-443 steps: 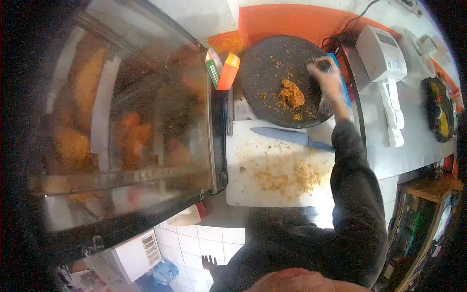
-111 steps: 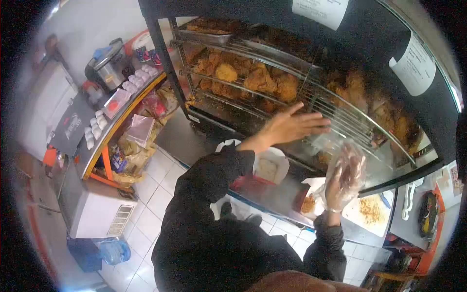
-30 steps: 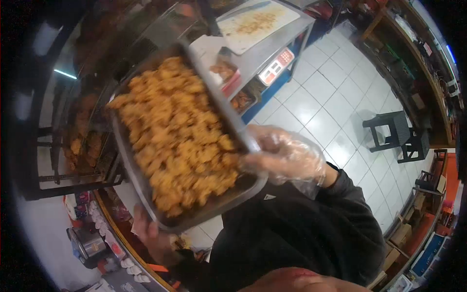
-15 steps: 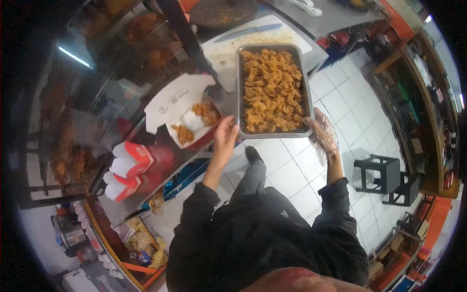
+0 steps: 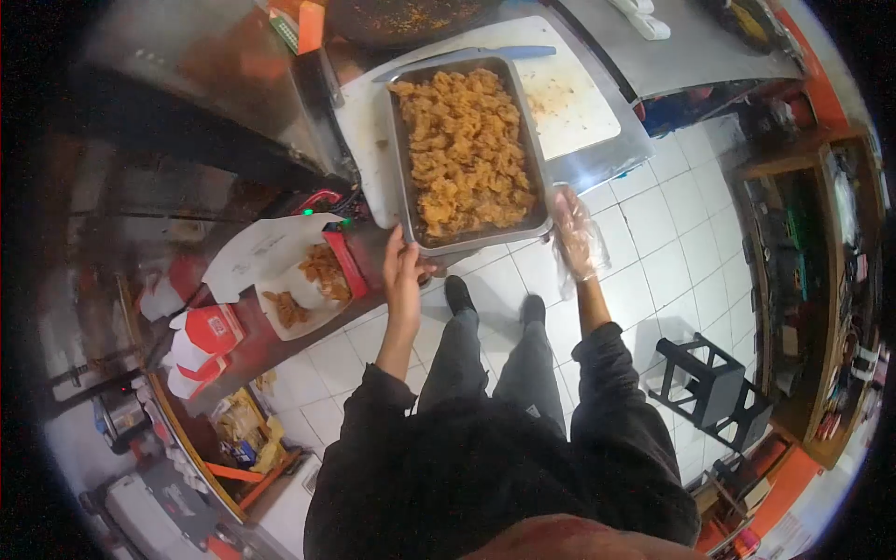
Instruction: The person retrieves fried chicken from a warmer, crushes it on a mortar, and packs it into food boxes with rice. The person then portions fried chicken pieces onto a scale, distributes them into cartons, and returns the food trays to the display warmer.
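Left hand (image 5: 404, 266), bare, grasps near left corner of metal tray (image 5: 478, 244) heaped with fried pieces (image 5: 467, 154). Tray overlaps white cutting board (image 5: 577, 98) on surface; cannot tell whether touching. Blue knife (image 5: 530, 52) lies beyond. Right hand (image 5: 576, 233), in clear plastic glove, grasps near right corner. Farther right, black stools (image 5: 714, 378) on tiled floor (image 5: 644, 219).

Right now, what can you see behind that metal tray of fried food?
Around the metal tray, a white cutting board shows, with crumbs and a blue-grey knife near the far rim. The tray covers the rest; anything directly behind it is hidden.
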The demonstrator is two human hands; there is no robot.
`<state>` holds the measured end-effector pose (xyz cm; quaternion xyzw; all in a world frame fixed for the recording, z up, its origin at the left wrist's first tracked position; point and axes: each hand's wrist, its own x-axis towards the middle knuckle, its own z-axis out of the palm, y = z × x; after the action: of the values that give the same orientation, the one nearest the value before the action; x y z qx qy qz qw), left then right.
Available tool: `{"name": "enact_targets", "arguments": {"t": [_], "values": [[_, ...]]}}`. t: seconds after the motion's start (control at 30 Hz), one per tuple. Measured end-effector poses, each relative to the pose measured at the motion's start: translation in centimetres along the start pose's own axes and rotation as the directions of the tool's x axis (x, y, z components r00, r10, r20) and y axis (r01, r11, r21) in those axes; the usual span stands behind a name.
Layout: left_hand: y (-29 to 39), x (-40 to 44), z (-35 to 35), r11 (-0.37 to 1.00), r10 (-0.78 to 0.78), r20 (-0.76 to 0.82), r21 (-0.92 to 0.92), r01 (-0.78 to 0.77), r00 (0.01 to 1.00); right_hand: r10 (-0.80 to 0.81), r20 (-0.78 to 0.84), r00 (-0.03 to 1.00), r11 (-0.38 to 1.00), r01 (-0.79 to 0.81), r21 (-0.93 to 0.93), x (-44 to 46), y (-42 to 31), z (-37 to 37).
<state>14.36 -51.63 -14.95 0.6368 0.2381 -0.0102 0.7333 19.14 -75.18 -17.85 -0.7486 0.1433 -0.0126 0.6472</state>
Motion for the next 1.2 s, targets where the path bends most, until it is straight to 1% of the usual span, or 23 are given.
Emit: {"name": "enact_targets", "arguments": {"t": [0.03,0.07,0.13,0.2,0.23,0.27,0.3,0.33,0.4,0.43,0.5,0.53,0.6,0.67,0.73,0.8,0.87,0.93,1.03,1.07,1.13,1.17,1.2], "values": [[-0.1,-0.1,0.8,0.999,0.025,-0.008,-0.032,-0.025,1.0,0.006,0.023,1.0,1.0,-0.006,0.002,0.0,-0.2,-0.3],[-0.7,-0.9,0.4,0.998,0.037,-0.013,-0.057,-0.038,0.999,-0.091,-0.049,0.995,0.996,0.091,-0.014,-1.5,-0.1,-0.4],[-1.0,-2.4,1.2,0.996,0.053,-0.027,-0.077,-0.055,0.998,-0.177,-0.104,0.979,0.984,0.175,-0.028,-1.6,2.5,-1.5],[-1.3,-3.6,2.5,0.993,0.087,-0.197,-0.065,-0.102,0.976,0.175,-0.117,0.978,0.976,-0.157,0.151,-0.9,7.5,-2.7],[-1.3,-4.2,3.8,0.981,0.145,-0.228,-0.09,-0.17,0.963,0.262,-0.126,0.957,0.961,-0.27,-0.055,-0.3,8.2,-3.4],[-2.4,-4.6,4.7,0.985,0.134,-0.216,-0.082,-0.155,0.967,0.277,-0.139,0.951,0.957,-0.286,-0.051,0.6,10.5,-4.0],[-3.6,-4.9,5.3,0.98,0.154,-0.299,-0.074,-0.184,0.942,-0.007,-0.139,0.99,0.954,-0.035,-0.297,1.6,13.9,-4.3],[-4.9,-5.3,5.7,0.975,0.173,-0.381,-0.063,-0.212,0.908,-0.278,-0.062,0.959,0.828,0.207,-0.52,2.5,16.8,-4.6],[-7.7,-6.6,7.0,0.983,0.155,-0.383,-0.032,-0.18,0.911,-0.194,0.176,0.965,0.699,0.262,-0.665,5.4,20.6,-5.4],[-8.7,-7.3,7.6,0.994,0.098,-0.322,-0.023,-0.111,0.942,-0.181,0.169,0.969,0.703,0.247,-0.667,6.4,21.4,-5.3],[-10.9,-8.7,8.1,0.999,0.0,-0.21,-0.034,-0.007,0.978,-0.033,0.272,0.962,0.539,0.246,-0.806,7.9,22.7,-4.4],[-11.6,-9.4,8.3,1.0,-0.007,-0.206,-0.024,0.002,0.978,-0.022,0.267,0.963,0.545,0.236,-0.805,8.4,23.7,-4.1],[-12.6,-10.4,7.9,0.998,-0.07,-0.129,-0.005,0.07,0.989,-0.11,0.235,0.966,0.444,0.259,-0.858,8.5,25.3,-3.1],[-13.5,-10.8,7.0,0.997,-0.066,-0.125,0.023,0.069,0.99,-0.117,0.195,0.974,0.459,0.228,-0.859,8.8,25.5,-2.6],[-14.4,-11.8,5.5,0.997,-0.054,-0.12,0.054,0.061,0.991,-0.124,0.207,0.97,0.292,0.235,-0.927,8.8,25.9,-2.1],[-14.9,-12.6,3.8,0.993,-0.074,-0.143,0.08,0.086,0.987,-0.106,0.197,0.975,0.329,0.222,-0.918,8.5,25.5,-1.9],[-15.5,-12.9,2.5,0.99,-0.079,-0.161,0.1,0.096,0.984,-0.121,0.114,0.986,0.404,0.153,-0.902,8.7,25.7,-1.8],[-16.4,-13.5,1.2,0.99,-0.095,-0.185,0.089,0.113,0.978,-0.094,0.131,0.987,0.429,0.159,-0.889,8.9,25.4,-1.8],[-16.6,-14.5,0.2,0.99,-0.119,-0.206,0.051,0.132,0.971,0.002,0.104,0.995,0.463,0.091,-0.881,9.8,24.9,-1.9],[-16.6,-15.0,-0.1,0.991,-0.118,-0.217,0.042,0.13,0.969,-0.002,0.117,0.993,0.46,0.105,-0.882,9.8,25.1,-2.1],[-16.4,-16.1,-0.9,0.986,-0.072,-0.156,0.141,0.094,0.985,-0.121,0.204,0.971,0.463,0.237,-0.854,9.2,25.5,-2.3],[-16.4,-16.6,-1.5,0.986,-0.069,-0.165,0.138,0.092,0.984,0.002,0.181,0.983,0.472,0.159,-0.867,9.3,25.4,-2.2],[-16.4,-17.1,-2.1,0.979,-0.088,-0.127,0.173,0.109,0.988,-0.001,0.192,0.981,0.471,0.17,-0.866,8.8,25.4,-2.0]]}}
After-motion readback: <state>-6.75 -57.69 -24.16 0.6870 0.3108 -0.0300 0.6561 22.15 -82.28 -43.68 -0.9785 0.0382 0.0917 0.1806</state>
